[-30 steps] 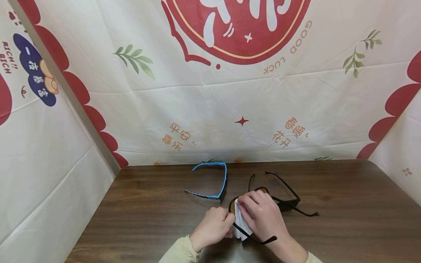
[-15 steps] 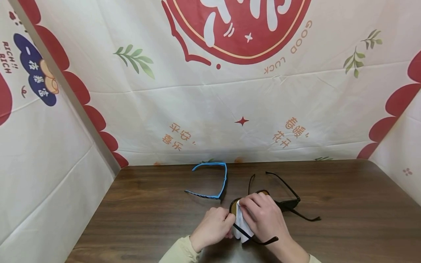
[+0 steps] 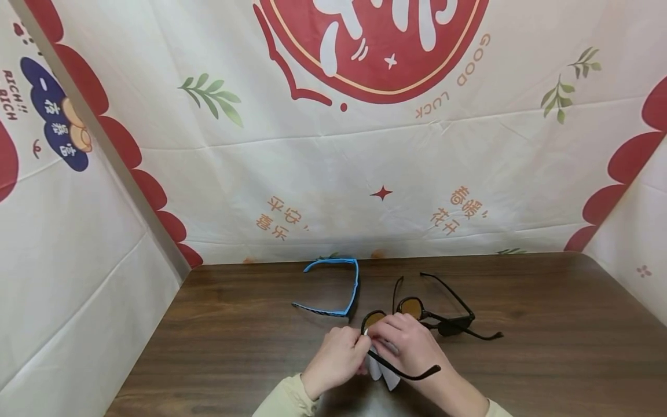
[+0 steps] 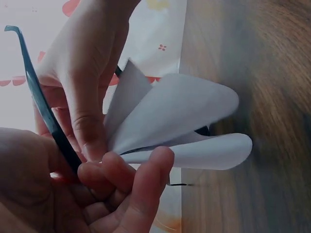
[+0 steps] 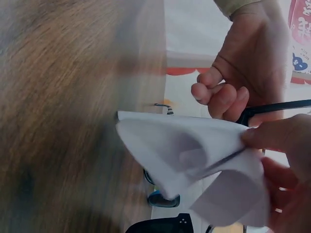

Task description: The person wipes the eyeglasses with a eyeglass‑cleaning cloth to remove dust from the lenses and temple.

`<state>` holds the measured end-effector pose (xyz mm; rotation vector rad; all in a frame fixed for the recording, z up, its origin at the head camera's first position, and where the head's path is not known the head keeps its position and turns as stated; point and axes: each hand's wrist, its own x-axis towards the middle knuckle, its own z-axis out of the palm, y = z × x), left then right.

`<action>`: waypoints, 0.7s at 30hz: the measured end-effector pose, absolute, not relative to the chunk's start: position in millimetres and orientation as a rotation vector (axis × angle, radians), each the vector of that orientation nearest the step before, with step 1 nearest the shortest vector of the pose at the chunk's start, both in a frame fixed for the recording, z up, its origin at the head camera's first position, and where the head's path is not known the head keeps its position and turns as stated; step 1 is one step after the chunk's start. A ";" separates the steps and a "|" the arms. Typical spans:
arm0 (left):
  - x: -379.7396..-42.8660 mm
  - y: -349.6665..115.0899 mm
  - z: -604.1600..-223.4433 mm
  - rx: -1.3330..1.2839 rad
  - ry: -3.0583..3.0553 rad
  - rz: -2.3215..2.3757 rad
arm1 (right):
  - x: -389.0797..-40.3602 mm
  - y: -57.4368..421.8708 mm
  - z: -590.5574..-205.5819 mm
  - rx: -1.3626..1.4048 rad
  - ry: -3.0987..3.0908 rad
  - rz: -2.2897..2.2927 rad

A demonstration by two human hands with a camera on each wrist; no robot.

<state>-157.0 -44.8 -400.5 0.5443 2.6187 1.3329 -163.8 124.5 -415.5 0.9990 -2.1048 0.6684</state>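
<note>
In the head view my left hand (image 3: 336,358) grips the outer edge of black round-framed sunglasses (image 3: 411,308) with amber lenses, near a hinge. One temple arm (image 3: 411,376) sticks out toward me, under my right wrist. My right hand (image 3: 409,346) pinches a folded white cloth (image 3: 387,376) at the lens beside the left hand. Seen from the left wrist, the cloth (image 4: 180,104) fans out in loose folds below both hands' fingertips. The right wrist view shows my thumb and fingers pinching the cloth (image 5: 175,150), close to the left fingers (image 5: 226,99).
Blue-framed glasses (image 3: 356,286) lie unfolded at the back of the brown wooden table (image 3: 239,324). Another black pair of sunglasses (image 3: 458,324) lies just beyond the right hand, overlapped by the held pair. A printed white curtain (image 3: 333,168) hangs behind the table.
My right hand has slid left and slightly down with the cloth, uncovering more of the farther amber lens. The left hand keeps its grip in nearly the same place.
</note>
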 end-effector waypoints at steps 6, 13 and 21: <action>-158.5 -44.5 -401.7 0.589 2.650 1.283 | -160.2 124.4 -412.5 0.830 -2.160 0.573; -156.6 -44.1 -400.5 0.577 2.653 1.289 | -160.3 121.6 -412.4 0.812 -2.127 0.648; -158.9 -45.5 -399.1 0.557 2.652 1.299 | -159.6 123.5 -413.2 0.971 -2.182 0.674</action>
